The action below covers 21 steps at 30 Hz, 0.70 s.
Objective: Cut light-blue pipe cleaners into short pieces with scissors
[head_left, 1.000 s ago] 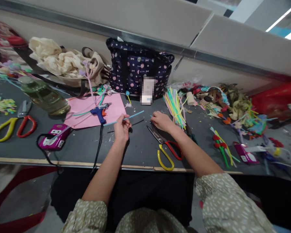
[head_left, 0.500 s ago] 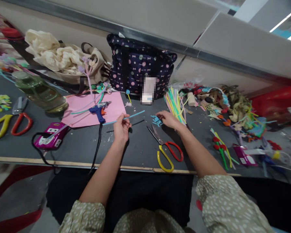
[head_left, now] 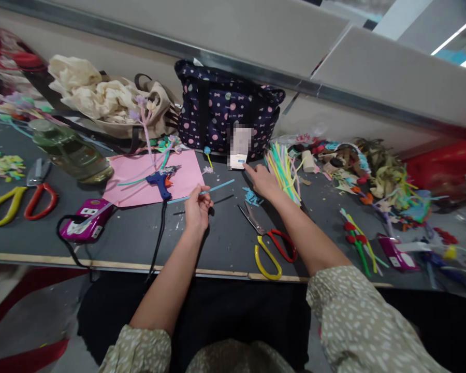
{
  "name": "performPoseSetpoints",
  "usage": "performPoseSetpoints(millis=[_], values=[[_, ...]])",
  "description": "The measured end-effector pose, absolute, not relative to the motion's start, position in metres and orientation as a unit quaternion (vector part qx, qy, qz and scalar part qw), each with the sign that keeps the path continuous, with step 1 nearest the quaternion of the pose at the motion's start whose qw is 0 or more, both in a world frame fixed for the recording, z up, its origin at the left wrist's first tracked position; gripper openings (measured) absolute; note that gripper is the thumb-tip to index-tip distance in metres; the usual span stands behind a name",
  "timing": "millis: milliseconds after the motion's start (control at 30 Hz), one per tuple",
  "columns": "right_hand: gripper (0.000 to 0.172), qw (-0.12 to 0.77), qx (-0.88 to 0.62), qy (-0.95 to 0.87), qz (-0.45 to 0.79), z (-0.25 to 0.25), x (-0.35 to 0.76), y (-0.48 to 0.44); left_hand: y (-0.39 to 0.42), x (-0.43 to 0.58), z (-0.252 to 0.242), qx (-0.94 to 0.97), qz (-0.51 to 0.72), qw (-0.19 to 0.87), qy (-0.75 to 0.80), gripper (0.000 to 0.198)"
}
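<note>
My left hand (head_left: 197,207) pinches a thin light-blue stick (head_left: 217,188) and holds it level just above the dark tabletop (head_left: 217,243). My right hand (head_left: 261,180) reaches further back, its index finger stretched out to the lower edge of a blurred upright card (head_left: 239,147) that leans on a polka-dot bag (head_left: 213,114); the other fingers are curled and nothing shows in them. Small blue scraps (head_left: 251,196) lie just below that hand. Yellow-and-red scissors (head_left: 270,243) lie near my right forearm.
A blue glue gun (head_left: 159,181) rests on pink paper (head_left: 178,173), its cord trailing over the front edge. A bundle of pastel sticks (head_left: 283,168), a purple power strip (head_left: 83,223), a green bottle (head_left: 72,153), other scissors (head_left: 19,199) and craft clutter (head_left: 373,171) surround me.
My right hand has left the blue scraps and moved back and up, pointing its index finger at the blurred card. My left hand stays put with the stick.
</note>
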State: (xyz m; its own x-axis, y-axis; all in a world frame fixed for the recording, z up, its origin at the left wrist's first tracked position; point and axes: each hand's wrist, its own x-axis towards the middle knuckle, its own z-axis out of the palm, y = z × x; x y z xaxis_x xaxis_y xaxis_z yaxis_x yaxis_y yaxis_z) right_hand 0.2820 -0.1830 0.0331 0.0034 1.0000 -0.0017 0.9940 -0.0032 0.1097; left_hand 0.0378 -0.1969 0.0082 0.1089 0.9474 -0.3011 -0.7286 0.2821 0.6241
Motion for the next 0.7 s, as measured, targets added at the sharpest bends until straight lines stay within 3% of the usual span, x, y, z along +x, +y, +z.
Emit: performPoseSetpoints(millis=[400, 700], values=[[0.071, 0.039, 0.706, 0.706, 0.051, 0.031, 0.278, -0.169, -0.196, 0.038, 0.001, 0.159, 0.577, 0.729, 0.331, 0.027], [0.050, -0.108, 0.707, 0.696, 0.060, 0.033, 0.284, -0.227, -0.196, 0.038, 0.000, 0.162, 0.579, 0.730, 0.325, 0.026]])
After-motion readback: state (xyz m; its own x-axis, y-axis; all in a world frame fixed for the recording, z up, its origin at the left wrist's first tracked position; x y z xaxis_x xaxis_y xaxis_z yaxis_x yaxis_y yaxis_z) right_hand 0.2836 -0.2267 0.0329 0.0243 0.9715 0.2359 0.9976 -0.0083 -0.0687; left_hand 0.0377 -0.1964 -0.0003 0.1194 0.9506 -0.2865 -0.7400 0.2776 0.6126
